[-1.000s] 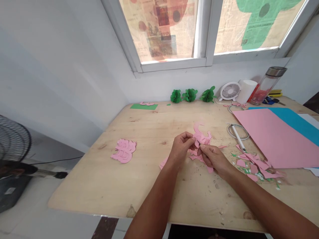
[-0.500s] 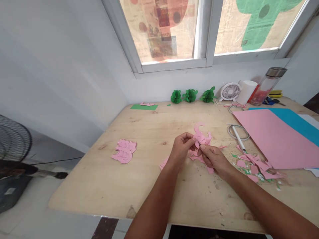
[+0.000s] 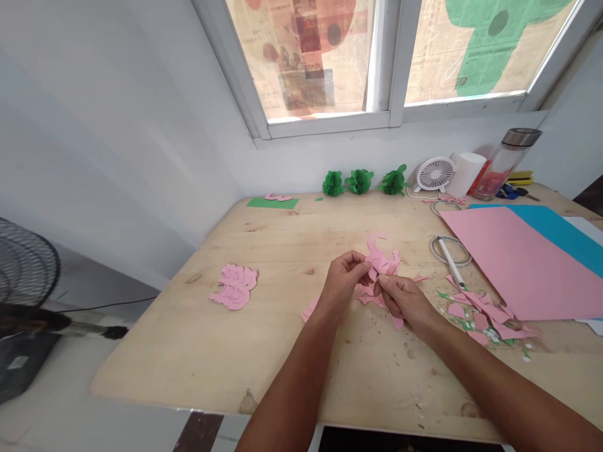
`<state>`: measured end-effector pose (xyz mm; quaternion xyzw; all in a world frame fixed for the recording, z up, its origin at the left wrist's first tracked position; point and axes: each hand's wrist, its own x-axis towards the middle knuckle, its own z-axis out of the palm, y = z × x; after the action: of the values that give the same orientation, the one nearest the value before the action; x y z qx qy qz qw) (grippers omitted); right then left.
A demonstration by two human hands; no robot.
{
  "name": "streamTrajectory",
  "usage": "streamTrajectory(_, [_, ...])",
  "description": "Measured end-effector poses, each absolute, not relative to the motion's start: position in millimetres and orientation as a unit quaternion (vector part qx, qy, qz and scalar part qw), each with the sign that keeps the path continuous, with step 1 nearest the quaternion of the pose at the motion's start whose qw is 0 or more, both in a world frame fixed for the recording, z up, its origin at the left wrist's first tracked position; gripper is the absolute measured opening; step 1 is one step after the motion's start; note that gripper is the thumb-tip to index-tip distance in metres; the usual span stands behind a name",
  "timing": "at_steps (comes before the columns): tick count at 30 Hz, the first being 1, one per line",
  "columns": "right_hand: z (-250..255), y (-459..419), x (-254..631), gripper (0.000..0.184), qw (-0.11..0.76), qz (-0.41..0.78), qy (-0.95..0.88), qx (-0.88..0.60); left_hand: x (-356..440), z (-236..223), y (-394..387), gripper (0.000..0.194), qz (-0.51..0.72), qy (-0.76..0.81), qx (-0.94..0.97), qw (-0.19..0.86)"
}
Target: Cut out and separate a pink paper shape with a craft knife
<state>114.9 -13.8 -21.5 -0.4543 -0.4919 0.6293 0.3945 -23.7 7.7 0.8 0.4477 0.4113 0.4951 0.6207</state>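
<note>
Pink cutout [image 3: 375, 257] held up left of the large pink sheet [image 3: 532, 270]

Hardly any change from half a second ago: both hands keep the same spot and pose, cutout same angle; against one second ago, its top curl looks sharper, less smeared. Left hand [image 3: 346, 279], well left of the pink sheet, has thumb and fingertips pinched tight on the cutout. Right hand [image 3: 406, 301], nearer the pink sheet, thumb and index closed round a dark sliver [image 3: 377, 274] at the cutout's lower edge; too hidden to say what it is. Cutout is thin, pale pink, hooked curl on top, notched edge towards the pink sheet. More pink scraps [image 3: 372, 297] lie under the hands. Counts: two hands, one cutout held, one pen [image 3: 451, 262] and two rings [image 3: 466, 256] just left of the pink sheet, one blue sheet [image 3: 560, 226] partly under it, three green paper balls [image 3: 360, 181] beyond it to the left, one pink stack [image 3: 238, 282] far left of it, layers overlap too much to count
</note>
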Motion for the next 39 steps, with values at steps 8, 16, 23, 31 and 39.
streamTrajectory(8, [-21.7, -14.4, 114.3, 0.037, 0.394, 0.634, -0.486, -0.455, -23.8, 1.4, 7.4, 0.013, 0.493, 0.412, 0.447, 0.622])
streamTrajectory(16, [-24.4, -13.4, 115.1, 0.037, 0.396, 0.641, -0.480, -0.449, -23.0, 0.5, 7.8, 0.012, 0.496, 0.415, 0.443, 0.621])
streamTrajectory(23, [-24.1, -14.4, 114.8, 0.036, 0.399, 0.637, -0.480, -0.452, -23.5, 0.1, 8.4, 0.013, 0.493, 0.413, 0.447, 0.621])
streamTrajectory(31, [-25.7, -12.8, 115.0, 0.037, 0.398, 0.639, -0.481, -0.449, -23.0, 0.8, 9.2, 0.012, 0.495, 0.415, 0.446, 0.620])
streamTrajectory(39, [-24.7, -13.1, 115.7, 0.037, 0.394, 0.635, -0.487, -0.452, -23.4, -0.1, 8.3, 0.012, 0.492, 0.410, 0.452, 0.621])
